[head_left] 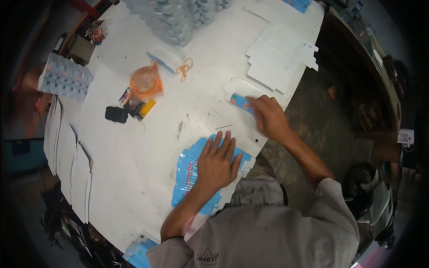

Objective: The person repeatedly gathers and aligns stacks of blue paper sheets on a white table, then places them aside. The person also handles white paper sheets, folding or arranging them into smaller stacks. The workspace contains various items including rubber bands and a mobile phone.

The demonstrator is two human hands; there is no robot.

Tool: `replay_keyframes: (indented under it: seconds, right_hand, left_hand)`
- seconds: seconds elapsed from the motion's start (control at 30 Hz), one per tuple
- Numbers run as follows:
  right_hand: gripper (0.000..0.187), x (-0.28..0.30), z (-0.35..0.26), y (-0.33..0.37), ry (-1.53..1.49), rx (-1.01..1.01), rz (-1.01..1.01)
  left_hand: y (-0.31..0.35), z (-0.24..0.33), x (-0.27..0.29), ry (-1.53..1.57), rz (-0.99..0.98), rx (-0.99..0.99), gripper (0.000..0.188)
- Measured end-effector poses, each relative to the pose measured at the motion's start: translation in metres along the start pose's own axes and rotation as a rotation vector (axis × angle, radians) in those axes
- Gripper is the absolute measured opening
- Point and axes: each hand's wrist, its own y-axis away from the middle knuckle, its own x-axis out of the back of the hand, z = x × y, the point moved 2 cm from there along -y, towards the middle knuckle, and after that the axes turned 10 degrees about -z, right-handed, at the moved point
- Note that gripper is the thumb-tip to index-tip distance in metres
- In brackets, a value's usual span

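My left hand (218,163) lies flat with fingers spread on a fanned-out stack of blue printed card blanks (183,178) near the table's front edge. The blanks overlap in steps, their tabbed ends toward my body. My right hand (269,118), somewhat blurred, is closed round one end of a narrow blue piece with orange and green patches (240,102). It looks like a tube or a rolled card, but its exact kind is unclear. It is tilted over the table, to the far right of the blanks.
White card blanks (277,58) lie stacked at the far right edge. Grey nested trays (170,20) stand at the back, more trays (67,77) at the left. An orange plastic bag (146,82), a black case (116,115), a yellow box (147,108) and rubber bands (184,69) lie mid-table.
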Motion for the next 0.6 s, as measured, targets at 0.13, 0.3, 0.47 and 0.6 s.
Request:
replay_keyframes:
  seconds: [0.13, 0.3, 0.47, 0.6]
  right_hand:
    - [0.043, -0.007, -0.03, 0.0, 0.01, 0.009, -0.035]
    - [0.035, -0.021, -0.049, 0.017, -0.201, -0.263, -0.508]
    - [0.052, 0.01, 0.046, -0.032, 0.46, -0.15, 0.318]
    - [0.048, 0.007, 0.028, -0.017, 0.236, -0.029, 0.169]
  left_hand:
    - [0.0, 0.006, 0.003, -0.049, 0.051, 0.04, 0.064]
    - [-0.001, 0.012, 0.008, -0.335, -0.102, 0.054, 0.074]
    - [-0.003, 0.011, 0.014, -0.019, -0.004, 0.021, 0.078]
    - [-0.004, 0.001, 0.009, -0.025, -0.006, -0.011, 0.07]
